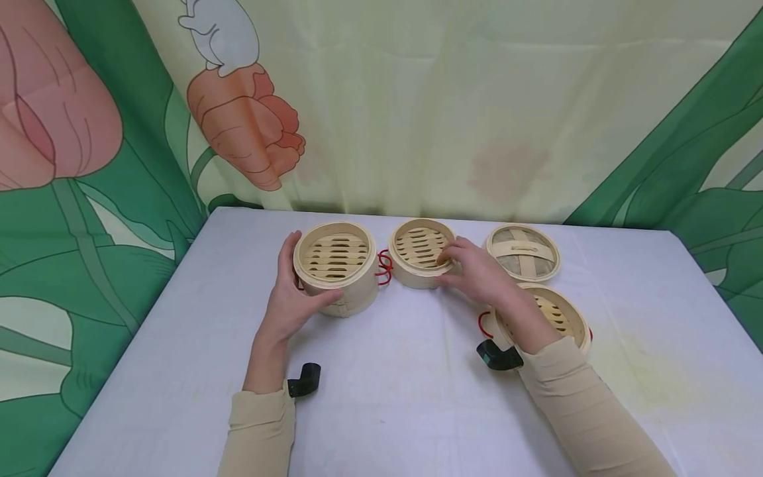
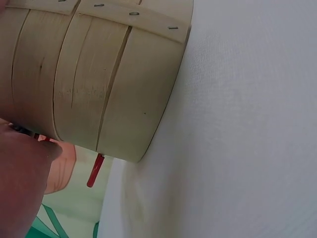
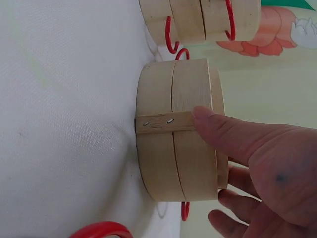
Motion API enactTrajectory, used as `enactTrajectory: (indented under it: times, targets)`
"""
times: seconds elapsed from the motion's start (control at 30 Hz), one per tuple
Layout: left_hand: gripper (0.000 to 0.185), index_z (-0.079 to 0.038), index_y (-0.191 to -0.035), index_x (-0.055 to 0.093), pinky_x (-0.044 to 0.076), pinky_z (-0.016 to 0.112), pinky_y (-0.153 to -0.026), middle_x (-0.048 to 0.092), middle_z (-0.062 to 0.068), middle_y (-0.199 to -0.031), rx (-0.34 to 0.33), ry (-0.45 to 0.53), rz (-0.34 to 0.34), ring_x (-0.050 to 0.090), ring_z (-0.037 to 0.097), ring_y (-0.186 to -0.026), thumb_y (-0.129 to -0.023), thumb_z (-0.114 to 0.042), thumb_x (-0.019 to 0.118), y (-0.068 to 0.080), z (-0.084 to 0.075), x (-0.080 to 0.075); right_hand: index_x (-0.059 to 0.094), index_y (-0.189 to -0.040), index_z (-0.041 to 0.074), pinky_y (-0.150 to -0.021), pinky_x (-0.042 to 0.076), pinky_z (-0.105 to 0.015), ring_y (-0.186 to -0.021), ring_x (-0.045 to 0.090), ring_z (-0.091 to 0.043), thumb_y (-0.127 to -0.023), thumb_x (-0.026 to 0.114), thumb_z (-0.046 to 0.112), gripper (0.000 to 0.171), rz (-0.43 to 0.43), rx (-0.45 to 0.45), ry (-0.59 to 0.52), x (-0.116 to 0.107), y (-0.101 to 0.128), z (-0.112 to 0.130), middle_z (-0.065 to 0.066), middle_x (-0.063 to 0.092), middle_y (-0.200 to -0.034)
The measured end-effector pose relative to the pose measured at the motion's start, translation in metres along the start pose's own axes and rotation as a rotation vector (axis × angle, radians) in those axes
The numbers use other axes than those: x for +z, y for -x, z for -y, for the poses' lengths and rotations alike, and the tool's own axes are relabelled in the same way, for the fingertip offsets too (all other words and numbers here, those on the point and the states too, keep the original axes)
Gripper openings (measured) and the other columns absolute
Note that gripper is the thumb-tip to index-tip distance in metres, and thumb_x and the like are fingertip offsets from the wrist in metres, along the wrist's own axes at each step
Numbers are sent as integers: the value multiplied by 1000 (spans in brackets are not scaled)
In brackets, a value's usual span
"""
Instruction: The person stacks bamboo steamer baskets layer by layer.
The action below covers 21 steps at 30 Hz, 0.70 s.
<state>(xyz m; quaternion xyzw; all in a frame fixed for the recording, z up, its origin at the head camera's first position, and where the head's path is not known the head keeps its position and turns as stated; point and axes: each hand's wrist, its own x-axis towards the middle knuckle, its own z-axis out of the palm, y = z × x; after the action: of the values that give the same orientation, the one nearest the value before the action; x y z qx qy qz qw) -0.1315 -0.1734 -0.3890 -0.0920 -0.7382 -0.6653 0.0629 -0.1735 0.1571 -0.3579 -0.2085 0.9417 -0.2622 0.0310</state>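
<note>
Two stacked bamboo steamer baskets (image 1: 357, 298) stand upright at the left, slatted floor of the top one facing up. My left hand (image 1: 289, 301) holds this stack from its left side, thumb across the front wall and fingers behind. Its stapled wall (image 2: 99, 74) fills the upper left of the left wrist view. Just right of it stands a single bamboo steamer basket (image 1: 417, 275) with red side loops. My right hand (image 1: 477, 268) pinches its right rim, the thumb (image 3: 218, 129) against the outer wall and fingers over the edge.
A bamboo steamer lid (image 1: 509, 248) with a woven top and a strap handle lies behind my right forearm. Partly under that forearm is another steamer basket (image 1: 575, 324) with red loops. A printed curtain (image 1: 417, 132) hangs along the back edge of the white-covered table (image 1: 387, 411).
</note>
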Motion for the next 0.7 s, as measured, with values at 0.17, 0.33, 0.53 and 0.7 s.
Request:
enactTrajectory:
  times: [0.17,0.33,0.53,0.7]
  targets:
    - [121,-10,-161,10,16,43,-117,26,-1,-161,13,-1,14,23,11,-146,-69,5,89,0,0,-2,72,-104,2,-102,40,-51,-114,55,-36,-86,81,14,24,-39,8,-21,1,1,0,-16,60,-118]
    - [121,-8,-160,10,16,41,-118,26,0,-160,21,-18,23,22,11,-147,-70,5,89,0,0,-3,72,-104,2,-99,42,-50,-109,56,-34,-86,81,12,22,-68,4,-36,1,2,-1,-14,60,-113]
    - [120,-9,-160,12,15,40,-118,26,-1,-160,22,-37,26,21,10,-147,-69,3,90,0,0,-4,71,-102,2,-94,44,-49,-105,57,-33,-86,81,10,21,-134,-34,-77,1,2,1,-13,60,-111]
    - [121,-12,-160,12,14,40,-119,25,-1,-161,18,-54,24,20,9,-148,-70,1,90,0,0,-4,72,-102,1,-91,45,-48,-104,57,-32,-85,81,9,21,-207,-76,-87,1,3,3,-12,60,-111]
